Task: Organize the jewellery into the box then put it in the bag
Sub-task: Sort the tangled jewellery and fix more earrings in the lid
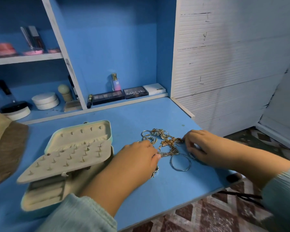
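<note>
A blue desk (157, 190) with a blue shelving unit (107, 39) behind it fills most of the view. At the far left edge lies a brown paper bag (5, 148), flat on the desk. Beside it, on the desk's left half, sits the jewellery box (69, 164): a pale mint case with a cream velvet lining, lid tipped back, and a hinged inner panel (65, 159) studded with small pegs and earring holes folded down over the base. A few earrings sit in that panel. Padded ring rolls show in the open base below it.

The left hand (137, 159) reaches over the desk just right of the box, knuckles up, fingers curled down onto the near edge of the jewellery pile (164, 143); whether they pinch a piece cannot be told. The right hand (201, 146) rests at the pile's right side, fingertips bent together against a gold chain; its grip is also unclear. Both wrists wear pale green sleeves.

The pile is a tangle of gold chains, hoops and rings, lying on the desk between the two hands. A large thin silver hoop (180, 162) lies at its near side, and a small ring (192, 155) lies close against the right hand.

On the back shelf stand eyeshadow palettes (120, 95), one marked MATTE, and a small perfume bottle (115, 82)
</note>
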